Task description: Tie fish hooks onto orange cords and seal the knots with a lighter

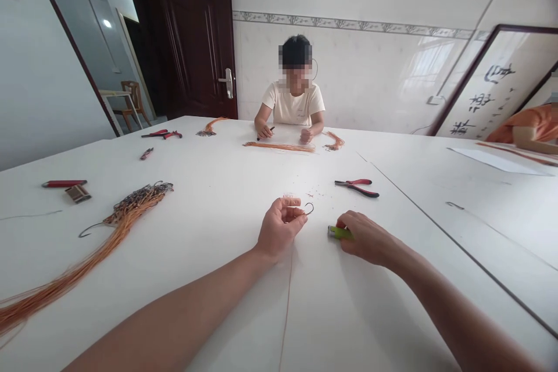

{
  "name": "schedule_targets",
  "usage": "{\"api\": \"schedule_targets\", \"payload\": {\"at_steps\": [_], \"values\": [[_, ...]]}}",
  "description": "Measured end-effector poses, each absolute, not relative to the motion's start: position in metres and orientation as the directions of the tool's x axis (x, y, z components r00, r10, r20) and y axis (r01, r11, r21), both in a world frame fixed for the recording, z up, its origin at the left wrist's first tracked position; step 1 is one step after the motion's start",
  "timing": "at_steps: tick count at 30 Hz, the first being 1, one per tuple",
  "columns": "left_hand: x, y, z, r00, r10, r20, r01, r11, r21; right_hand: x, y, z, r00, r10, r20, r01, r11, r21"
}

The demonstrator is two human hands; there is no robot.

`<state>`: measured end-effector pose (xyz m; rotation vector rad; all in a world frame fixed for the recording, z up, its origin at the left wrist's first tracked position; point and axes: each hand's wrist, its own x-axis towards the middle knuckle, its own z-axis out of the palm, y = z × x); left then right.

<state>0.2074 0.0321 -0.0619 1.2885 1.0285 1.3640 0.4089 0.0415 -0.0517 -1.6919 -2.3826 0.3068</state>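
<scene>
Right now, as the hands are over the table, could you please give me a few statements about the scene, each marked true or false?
1. The left hand holds a hook. True.
2. The right hand is empty. False: it holds a green lighter.
3. The large bundle of orange lines lies to the left of both hands. True.
4. The pliers just beyond the right hand have blue handles. False: the handles of those pliers are red and black.
5. Nobody is across the table. False: a co-worker is on the far side of the white table.
</scene>
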Motion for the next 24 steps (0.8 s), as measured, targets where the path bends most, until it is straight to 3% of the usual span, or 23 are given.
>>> {"api": "schedule_targets", "payload": {"at_steps": [2, 4, 7, 9, 11, 20, 24], "values": [[0.208, 0.030, -0.061, 0.033, 0.978, 0.205, -0.075, -0.202, 0.976, 0.402, 0.040, -0.049, -0.276, 0.956, 0.096, 0.894, 0.292, -0.341], [0.210, 0.028, -0.061, 0.036, 0.978, 0.207, -0.070, -0.204, 0.976, 0.394, 0.037, -0.047, -0.232, 0.964, 0.132, 0.823, 0.267, -0.501], [0.214, 0.022, -0.061, 0.071, 0.977, 0.200, -0.103, -0.192, 0.976, 0.380, 0.032, -0.044, -0.180, 0.979, 0.095, 0.571, 0.183, -0.801], [0.216, 0.018, -0.061, 0.120, 0.973, 0.195, -0.128, -0.179, 0.975, 0.373, 0.029, -0.043, -0.151, 0.984, 0.095, 0.422, 0.151, -0.894], [0.217, 0.016, -0.061, 0.155, 0.970, 0.186, -0.132, -0.166, 0.977, 0.369, 0.028, -0.043, -0.119, 0.986, 0.113, 0.380, 0.151, -0.913], [0.217, 0.017, -0.060, 0.176, 0.973, 0.150, -0.126, -0.129, 0.984, 0.372, 0.028, -0.042, -0.148, 0.969, 0.198, 0.476, 0.246, -0.845], [0.214, 0.018, -0.057, 0.103, 0.989, 0.107, -0.178, -0.087, 0.980, 0.372, 0.029, -0.043, -0.072, 0.995, 0.073, 0.413, 0.096, -0.906]]}}
